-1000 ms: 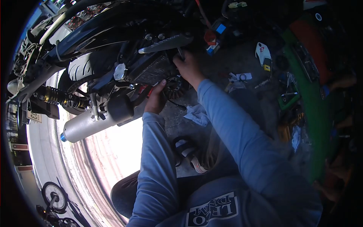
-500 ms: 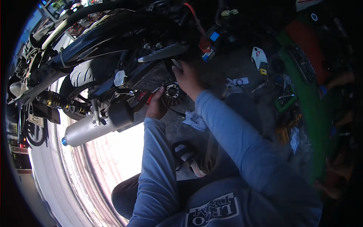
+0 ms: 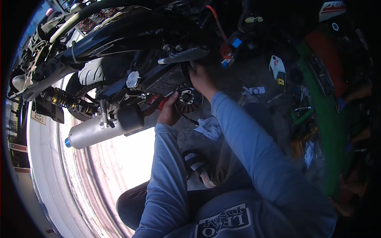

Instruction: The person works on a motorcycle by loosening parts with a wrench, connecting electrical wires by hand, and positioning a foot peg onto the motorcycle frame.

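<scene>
My right hand [image 3: 201, 82] is closed around a slim silver metal tool [image 3: 193, 66], whose end sticks up past the fingers beside the scooter's black engine cover [image 3: 164, 80]. Its exact kind is hard to make out. Lower down, my left hand [image 3: 169, 112] is at the cover's lower edge, thumb raised, with a red part [image 3: 162, 103] beside it. The fingers look curled under, and what they grip is hidden. Between the two hands is a round finned fan [image 3: 187, 97] with a pale ring at its middle.
A silver exhaust muffler [image 3: 105, 126] extends to the left below the rear tire [image 3: 91, 74]. A crumpled white cloth [image 3: 209, 128] lies on the floor near my right forearm. To the right are a white panel [image 3: 276, 68], a green tray [image 3: 302, 114] and scattered tools.
The view has shifted slightly, so the scooter appears further right. The silver tool in my right hand has swung from a slant to nearly upright. My left hand stays by the cover.
</scene>
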A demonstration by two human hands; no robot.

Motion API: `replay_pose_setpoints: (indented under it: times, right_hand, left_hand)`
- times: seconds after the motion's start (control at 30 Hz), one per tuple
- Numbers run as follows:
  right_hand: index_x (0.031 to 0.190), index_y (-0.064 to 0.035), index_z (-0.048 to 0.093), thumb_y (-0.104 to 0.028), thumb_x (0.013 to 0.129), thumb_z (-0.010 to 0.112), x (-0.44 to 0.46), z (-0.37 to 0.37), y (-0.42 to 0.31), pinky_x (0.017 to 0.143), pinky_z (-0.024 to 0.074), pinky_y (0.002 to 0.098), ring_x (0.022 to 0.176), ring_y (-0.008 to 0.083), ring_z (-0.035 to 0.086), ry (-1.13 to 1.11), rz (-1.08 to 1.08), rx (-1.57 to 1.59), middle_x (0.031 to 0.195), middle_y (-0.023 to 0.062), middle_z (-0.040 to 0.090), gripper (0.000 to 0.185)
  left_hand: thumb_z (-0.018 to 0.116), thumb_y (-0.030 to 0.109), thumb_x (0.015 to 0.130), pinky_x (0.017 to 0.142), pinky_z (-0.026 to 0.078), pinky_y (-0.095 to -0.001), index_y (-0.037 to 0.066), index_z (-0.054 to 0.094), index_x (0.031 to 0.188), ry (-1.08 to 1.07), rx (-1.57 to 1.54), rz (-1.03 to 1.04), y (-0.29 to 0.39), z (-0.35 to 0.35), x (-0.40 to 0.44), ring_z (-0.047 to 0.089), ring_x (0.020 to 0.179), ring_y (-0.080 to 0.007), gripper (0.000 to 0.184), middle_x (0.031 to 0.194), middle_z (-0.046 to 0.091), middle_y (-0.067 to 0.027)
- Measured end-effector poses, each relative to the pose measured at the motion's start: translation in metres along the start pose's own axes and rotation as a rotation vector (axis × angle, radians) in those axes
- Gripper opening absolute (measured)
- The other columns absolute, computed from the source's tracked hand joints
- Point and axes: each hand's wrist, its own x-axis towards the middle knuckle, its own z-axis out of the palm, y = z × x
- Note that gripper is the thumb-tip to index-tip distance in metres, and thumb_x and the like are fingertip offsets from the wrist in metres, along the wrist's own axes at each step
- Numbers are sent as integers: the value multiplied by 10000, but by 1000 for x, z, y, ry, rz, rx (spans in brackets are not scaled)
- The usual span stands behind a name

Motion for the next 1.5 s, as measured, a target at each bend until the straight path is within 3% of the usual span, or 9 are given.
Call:
replay_pose_setpoints:
  times: [0.2,0.33,0.5,0.7,0.83,1.0,1.2,1.33,1.5]
  right_hand:
    - [1048,27,663,-177,917,570,9,-15,-6,712,508,356,753,272,651,-190,363,253,894,124,708,260]
    - [1107,-2,651,-252,917,565,-3,-21,-2,701,525,404,816,337,667,-70,247,-224,934,193,691,326]
    - [1120,-18,640,-249,894,614,-23,-19,-25,725,536,412,838,346,676,178,-209,-41,993,191,689,324]
    - [1150,-27,624,-217,856,679,-19,-10,-32,763,547,404,873,355,679,109,-382,-70,1066,183,681,354]
    - [1180,-29,611,-171,825,711,-27,-14,-46,791,553,399,908,347,678,130,-234,-245,1093,180,671,396]
    - [1236,-25,581,-166,816,712,-19,-11,-57,797,551,394,934,326,677,110,-126,-509,1110,187,665,462]
    - [1266,-20,556,-147,805,702,-10,-18,-45,785,544,367,921,281,669,54,-162,-227,1107,169,662,500]
    - [1267,-10,556,-118,790,696,-1,-41,-44,786,533,342,910,247,650,-294,234,116,1081,137,662,508]
    - [1235,-5,583,-111,803,662,-4,-34,-48,756,515,301,892,205,620,-242,196,181,1066,109,649,452]
  left_hand:
    - [596,310,963,866,524,-368,-16,518,1315,36,17,-5,3,9,-4,659,1010,-236,486,1175,664,-132]
    - [628,287,947,894,510,-358,-17,523,1310,34,65,36,-2,11,0,645,1030,-222,485,1171,662,-128]
    - [651,274,931,914,491,-332,-20,521,1315,127,261,94,-10,14,4,632,1036,-215,501,1159,663,-128]
    - [657,294,911,913,486,-330,-14,486,1368,260,523,368,-33,42,8,636,1024,-244,576,1160,662,-144]
    - [691,319,854,878,515,-395,33,419,1451,641,799,397,-58,69,8,650,1031,-359,716,1206,645,-209]
    - [699,326,826,860,524,-435,60,367,1487,806,889,466,-70,94,9,635,1048,-426,786,1245,618,-245]
    - [688,313,834,872,520,-446,58,335,1499,866,950,504,-82,106,6,632,1066,-425,795,1256,611,-247]
    - [718,259,815,861,519,-404,45,350,1489,819,977,571,-82,96,6,650,1050,-387,797,1201,645,-232]
    - [729,281,814,876,512,-385,39,382,1473,619,839,463,-65,69,4,649,1057,-343,783,1229,637,-212]
